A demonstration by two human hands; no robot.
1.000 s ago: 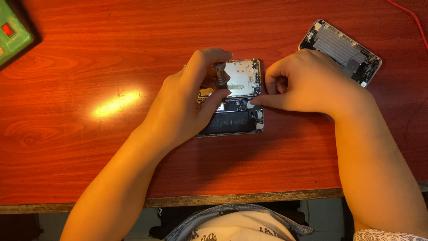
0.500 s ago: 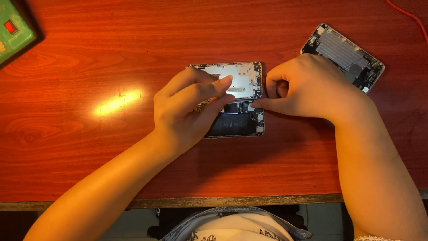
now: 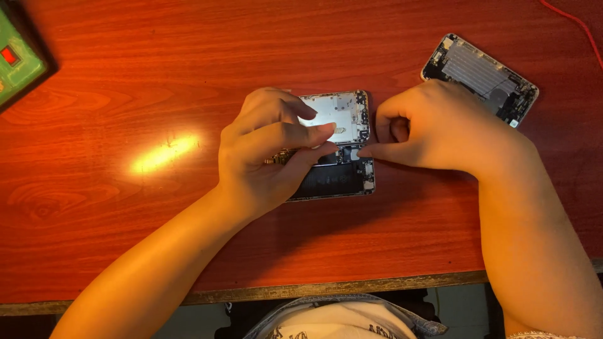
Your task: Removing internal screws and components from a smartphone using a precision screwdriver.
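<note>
A phone-repair bench: two opened phone housings [image 3: 336, 144] [image 3: 480, 78] lie on a reddish wooden worktop [image 3: 125, 94], beside a green device [image 3: 16, 63].

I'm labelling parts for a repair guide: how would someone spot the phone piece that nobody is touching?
Start at the red-brown wooden table and go to its far right corner. There, just beyond the right hand, lies the detached phone panel, tilted, its silvery inside face up. Unlike the opened phone body under both hands, it lies alone, untouched.
</note>
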